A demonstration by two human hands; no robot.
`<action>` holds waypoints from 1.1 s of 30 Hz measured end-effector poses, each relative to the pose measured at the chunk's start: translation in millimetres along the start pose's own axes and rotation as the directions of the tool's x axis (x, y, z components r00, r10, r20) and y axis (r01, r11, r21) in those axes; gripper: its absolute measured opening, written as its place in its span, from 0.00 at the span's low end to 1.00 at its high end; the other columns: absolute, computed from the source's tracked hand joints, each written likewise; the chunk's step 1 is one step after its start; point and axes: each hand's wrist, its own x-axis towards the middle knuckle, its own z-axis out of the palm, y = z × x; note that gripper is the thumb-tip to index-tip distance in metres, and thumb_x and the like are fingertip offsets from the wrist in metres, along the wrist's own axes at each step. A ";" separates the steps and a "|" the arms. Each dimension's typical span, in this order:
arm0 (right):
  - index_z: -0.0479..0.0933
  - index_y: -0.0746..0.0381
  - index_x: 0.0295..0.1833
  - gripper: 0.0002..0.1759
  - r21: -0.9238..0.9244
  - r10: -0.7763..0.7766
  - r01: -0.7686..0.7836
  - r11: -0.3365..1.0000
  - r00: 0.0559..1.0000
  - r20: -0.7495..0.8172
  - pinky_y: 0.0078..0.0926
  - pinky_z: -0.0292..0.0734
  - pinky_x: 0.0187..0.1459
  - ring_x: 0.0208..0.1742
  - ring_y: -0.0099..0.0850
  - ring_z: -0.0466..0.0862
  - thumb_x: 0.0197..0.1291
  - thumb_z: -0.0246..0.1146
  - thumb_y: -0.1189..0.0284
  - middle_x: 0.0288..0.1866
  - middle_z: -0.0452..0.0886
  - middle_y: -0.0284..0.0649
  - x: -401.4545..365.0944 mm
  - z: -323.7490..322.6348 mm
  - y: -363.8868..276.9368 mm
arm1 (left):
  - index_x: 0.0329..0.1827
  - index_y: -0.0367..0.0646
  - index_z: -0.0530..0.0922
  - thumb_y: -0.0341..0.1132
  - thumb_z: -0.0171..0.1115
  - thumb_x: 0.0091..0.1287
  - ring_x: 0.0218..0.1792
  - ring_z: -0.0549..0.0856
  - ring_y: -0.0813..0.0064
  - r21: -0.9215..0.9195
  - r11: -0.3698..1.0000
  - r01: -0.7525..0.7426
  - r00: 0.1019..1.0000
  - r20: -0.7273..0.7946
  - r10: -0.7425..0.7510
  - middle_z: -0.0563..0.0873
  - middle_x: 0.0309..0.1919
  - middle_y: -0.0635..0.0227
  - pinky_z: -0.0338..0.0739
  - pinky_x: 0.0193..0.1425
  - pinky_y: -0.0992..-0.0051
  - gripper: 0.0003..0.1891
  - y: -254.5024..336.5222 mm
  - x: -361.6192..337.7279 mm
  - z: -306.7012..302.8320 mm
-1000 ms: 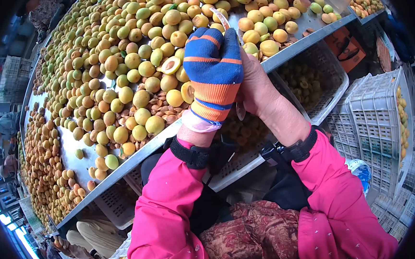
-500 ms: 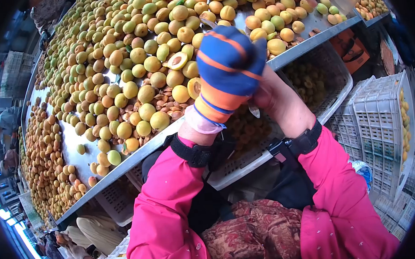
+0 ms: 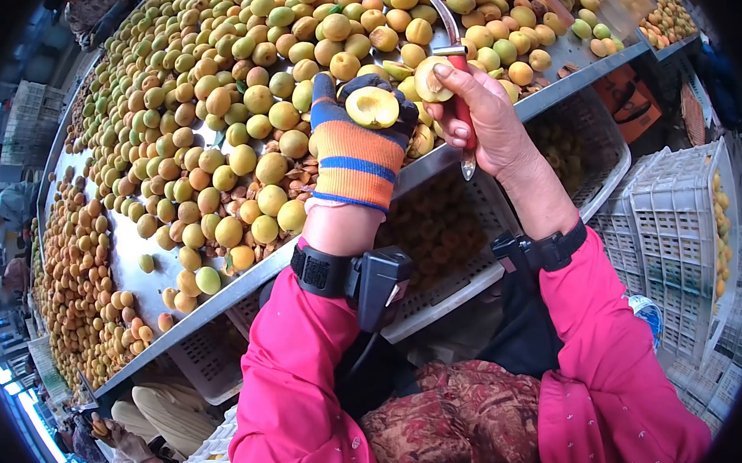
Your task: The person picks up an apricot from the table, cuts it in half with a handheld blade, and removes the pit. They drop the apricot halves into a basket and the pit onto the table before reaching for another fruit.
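My left hand (image 3: 356,159), in a blue and orange striped knit glove, holds an apricot half (image 3: 373,107) with its hollow cut face up. My bare right hand (image 3: 494,126) is closed around the red handle of a curved knife (image 3: 462,109), its hooked blade pointing up and away. Against that knife my right thumb presses another apricot half (image 3: 432,81). Both hands are over the near edge of a metal table (image 3: 209,316), side by side and apart. Whole apricots (image 3: 272,165) are heaped just beyond them, with loose pits (image 3: 300,178) among the fruit.
Below the table edge sit plastic crates (image 3: 445,299) with fruit inside. Stacked white crates (image 3: 679,201) stand at the right, beside an orange box (image 3: 626,97). A clear plastic container (image 3: 630,0) lies at the table's far right. Another person's gloved hand (image 3: 128,442) shows at lower left.
My hands were together, with the left glove blurred and hiding what they held. Now they have parted, left hand turned palm up, showing an apricot half in each and the knife raised upright.
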 end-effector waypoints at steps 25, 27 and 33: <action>0.71 0.68 0.43 0.22 -0.822 -0.578 0.266 0.504 0.811 -0.092 0.27 0.76 0.40 0.36 0.31 0.81 0.48 0.67 0.65 0.34 0.80 0.44 13.0 -4.9 10.3 | 0.21 0.43 0.74 0.56 0.44 0.68 0.23 0.76 0.72 0.421 0.861 -0.284 0.915 -0.150 0.374 0.78 0.19 0.66 0.73 0.34 0.72 0.27 4.7 1.1 31.0; 0.71 0.68 0.43 0.23 -0.625 -0.480 0.306 0.718 0.868 -0.127 0.23 0.76 0.41 0.38 0.23 0.79 0.49 0.70 0.63 0.37 0.79 0.39 12.4 -7.6 4.4 | 0.26 0.44 0.74 0.57 0.45 0.66 0.26 0.78 0.67 0.158 0.982 -0.103 0.951 -0.272 0.144 0.79 0.24 0.66 0.76 0.36 0.67 0.25 7.8 -0.9 27.4; 0.71 0.68 0.46 0.27 -0.709 -0.417 0.351 0.612 0.905 0.088 0.23 0.74 0.43 0.40 0.24 0.77 0.48 0.71 0.60 0.39 0.78 0.38 3.6 7.5 19.1 | 0.29 0.45 0.74 0.56 0.44 0.66 0.27 0.79 0.67 0.297 0.935 -0.196 0.924 -0.265 0.278 0.80 0.28 0.66 0.76 0.32 0.69 0.23 -8.8 16.5 6.3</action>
